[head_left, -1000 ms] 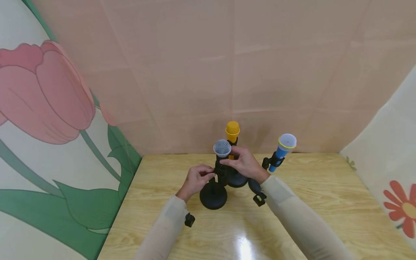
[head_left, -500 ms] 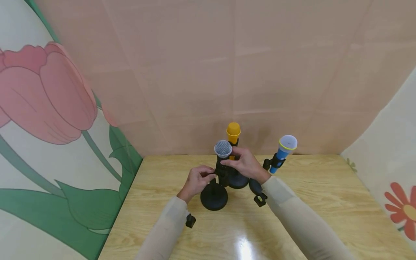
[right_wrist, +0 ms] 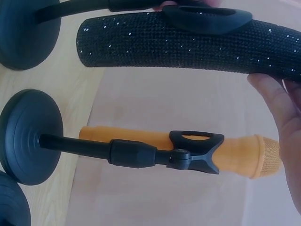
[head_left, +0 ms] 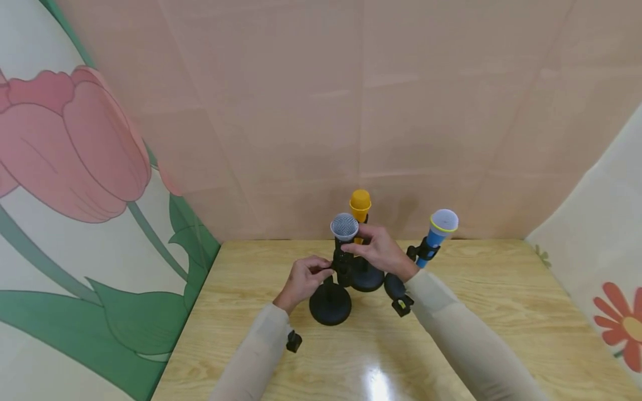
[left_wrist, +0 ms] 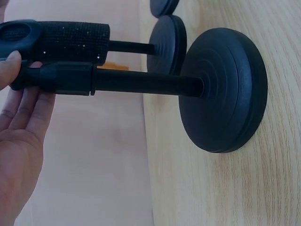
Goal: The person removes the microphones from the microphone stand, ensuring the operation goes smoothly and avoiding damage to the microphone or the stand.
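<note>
A black microphone point(head_left: 344, 227) with a silver mesh head stands nearly upright in the head view. Its sparkly black body point(right_wrist: 127, 42) lies in the stand's clip point(right_wrist: 209, 20) in the right wrist view. My right hand point(head_left: 382, 253) grips this microphone just below the head, thumb and fingers on either side. My left hand point(head_left: 301, 278) pinches the upper part of the black desk stand point(left_wrist: 141, 81), close under the clip. The stand's round base point(head_left: 330, 305) rests on the table.
Right behind is a yellow microphone point(head_left: 360, 201) in a second stand. To the right, a blue microphone point(head_left: 435, 239) with a white head leans in a third stand, its base partly hidden by the right arm. A pink-covered wall point(head_left: 281, 139) rises at the wooden table's point(head_left: 491, 312) back edge.
The black microphone and my right hand have shifted slightly upward in the head view over the last half second. My left hand and the stand keep their place.
</note>
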The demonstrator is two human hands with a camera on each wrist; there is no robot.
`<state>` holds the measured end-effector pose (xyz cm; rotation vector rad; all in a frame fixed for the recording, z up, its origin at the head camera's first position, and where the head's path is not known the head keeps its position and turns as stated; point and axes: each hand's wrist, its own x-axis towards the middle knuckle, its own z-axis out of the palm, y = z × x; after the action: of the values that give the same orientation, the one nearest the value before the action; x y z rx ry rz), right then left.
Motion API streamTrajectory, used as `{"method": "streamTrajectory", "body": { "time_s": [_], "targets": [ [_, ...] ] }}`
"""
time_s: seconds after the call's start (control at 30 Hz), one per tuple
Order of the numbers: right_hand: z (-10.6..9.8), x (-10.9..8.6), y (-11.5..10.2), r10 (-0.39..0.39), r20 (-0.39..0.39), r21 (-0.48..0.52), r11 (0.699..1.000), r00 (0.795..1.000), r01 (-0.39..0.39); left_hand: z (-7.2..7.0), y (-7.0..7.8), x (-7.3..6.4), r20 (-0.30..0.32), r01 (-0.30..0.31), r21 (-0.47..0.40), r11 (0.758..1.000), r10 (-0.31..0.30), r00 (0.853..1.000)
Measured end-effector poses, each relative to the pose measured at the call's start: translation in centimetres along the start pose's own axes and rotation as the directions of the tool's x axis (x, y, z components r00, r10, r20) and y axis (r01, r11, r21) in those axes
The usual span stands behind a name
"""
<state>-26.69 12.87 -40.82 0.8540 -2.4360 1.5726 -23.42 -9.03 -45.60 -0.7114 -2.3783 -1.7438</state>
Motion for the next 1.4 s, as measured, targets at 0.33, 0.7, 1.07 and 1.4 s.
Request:
{"method": "streamTrajectory", "body": {
  "time_s": [0.33, 0.7, 1.07, 1.4],
  "targets": [
    [-0.4, 0.2, -0.7, 0.001, -0.004, -0.012, 1.0, 1.0, -0.001, 0.1, -0.1, -0.1, -0.008, -0.013, 0.008, 1.0, 0.013, 1.0],
    [-0.6, 0.4, -1.1, 0.002, 0.015, -0.018, 1.0, 1.0, -0.002, 0.1, 0.0, -0.2, -0.018, -0.003, 0.024, 1.0, 0.003, 1.0],
    [-1.1, 0.9, -1.6, 0.001, 0.055, 0.017, 1.0, 0.998, -0.002, 0.0, 0.0, -0.2, -0.012, -0.001, 0.023, 1.0, 0.002, 1.0],
    [-1.5, 1.2, -2.4, 0.003, 0.049, -0.012, 1.0, 0.999, -0.002, 0.0, 0.0, 0.0, 0.008, 0.025, 0.028, 0.999, -0.025, 1.0]
  ]
}}
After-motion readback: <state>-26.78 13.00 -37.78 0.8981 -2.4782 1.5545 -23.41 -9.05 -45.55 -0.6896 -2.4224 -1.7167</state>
